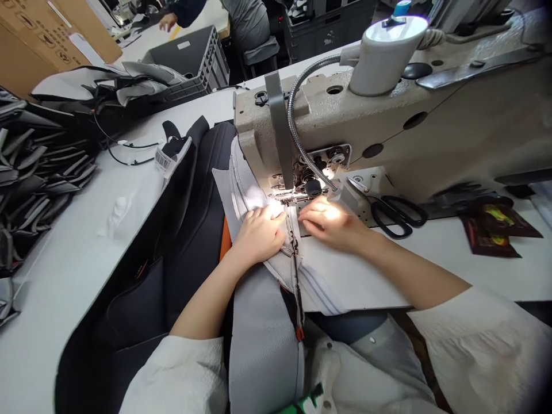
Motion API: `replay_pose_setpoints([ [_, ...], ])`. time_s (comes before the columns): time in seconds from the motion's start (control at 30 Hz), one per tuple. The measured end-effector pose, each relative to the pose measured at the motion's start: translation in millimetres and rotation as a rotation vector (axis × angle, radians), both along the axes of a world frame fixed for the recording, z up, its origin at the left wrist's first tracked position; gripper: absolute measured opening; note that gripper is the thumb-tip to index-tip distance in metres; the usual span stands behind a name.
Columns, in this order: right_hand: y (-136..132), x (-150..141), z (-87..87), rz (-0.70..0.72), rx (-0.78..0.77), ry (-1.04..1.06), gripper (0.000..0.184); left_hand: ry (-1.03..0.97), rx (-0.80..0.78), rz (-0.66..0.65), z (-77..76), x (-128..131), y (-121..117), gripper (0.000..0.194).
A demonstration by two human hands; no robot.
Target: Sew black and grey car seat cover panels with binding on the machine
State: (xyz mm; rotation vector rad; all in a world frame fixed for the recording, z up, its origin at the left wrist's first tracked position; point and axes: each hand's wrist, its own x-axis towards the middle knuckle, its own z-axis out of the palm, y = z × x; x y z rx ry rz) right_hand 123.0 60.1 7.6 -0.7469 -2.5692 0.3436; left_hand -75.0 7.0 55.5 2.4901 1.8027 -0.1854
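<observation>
A beige sewing machine [388, 121] stands on the white table, its lamp lighting the needle area [288, 195]. My left hand [259, 233] lies on grey mesh fabric [263, 339] just left of the needle, fingers curled and pressing the cloth down. My right hand [330, 221] rests flat on a white fabric panel [345, 276] to the right of the needle, fingers together and pointing at the presser foot. A dark zipper seam [295, 259] runs between the two hands toward me. Black bag fabric [181, 241] spreads to the left of the piece.
Black-handled scissors [397, 215] lie right of the needle. Dark foil packets [495, 227] sit at the right. A stack of grey and black cut pieces [38, 167] fills the left edge. A grey crate [194, 63] and another person [245, 23] are at the back.
</observation>
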Motion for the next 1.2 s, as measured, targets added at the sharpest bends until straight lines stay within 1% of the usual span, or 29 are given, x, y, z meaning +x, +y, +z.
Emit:
replay_pose_setpoints([
  [0.07,3.4,-0.4,-3.0,-0.033,0.024,0.016,0.026,0.011,0.012,0.010,0.2,2.9,-1.5,0.048],
  [0.17,1.4,-6.9,-8.5,-0.016,0.093,-0.008,0.025,0.023,0.039,0.018,0.6,6.3,-4.1,0.045],
  [0.33,-5.4,-15.5,-12.8,0.025,0.119,-0.018,0.033,0.014,0.066,-0.002,1.1,7.9,-5.9,0.038],
  [0.5,-7.1,-23.7,-11.5,-0.043,0.153,-0.083,0.040,-0.022,0.087,-0.006,1.0,7.0,-6.0,0.031],
  [0.6,-5.5,-30.4,-9.3,-0.085,0.143,-0.103,0.039,-0.061,0.080,0.002,1.4,6.7,-8.0,0.028],
  [0.73,0.4,-35.8,-7.1,-0.138,0.075,-0.142,0.040,-0.082,0.074,0.034,0.6,9.0,-10.4,0.025],
  [0.83,4.5,-34.0,-8.6,-0.121,0.102,-0.151,0.037,-0.092,0.088,0.060,-2.5,12.6,-8.8,0.027],
  [0.93,6.2,-28.1,-13.4,-0.076,0.152,-0.069,0.035,-0.102,0.110,0.094,-6.7,15.0,-4.6,0.029],
  [1.0,6.2,-23.9,-16.7,-0.070,0.151,-0.009,0.033,-0.117,0.127,0.105,-8.6,15.4,-1.8,0.031],
  [1.13,5.6,-17.2,-18.6,-0.169,0.104,0.026,0.024,-0.152,0.154,0.103,-9.6,15.8,1.6,0.029],
  [1.2,5.5,-14.3,-16.6,-0.189,0.075,0.017,0.022,-0.165,0.159,0.108,-9.7,15.1,2.7,0.027],
])
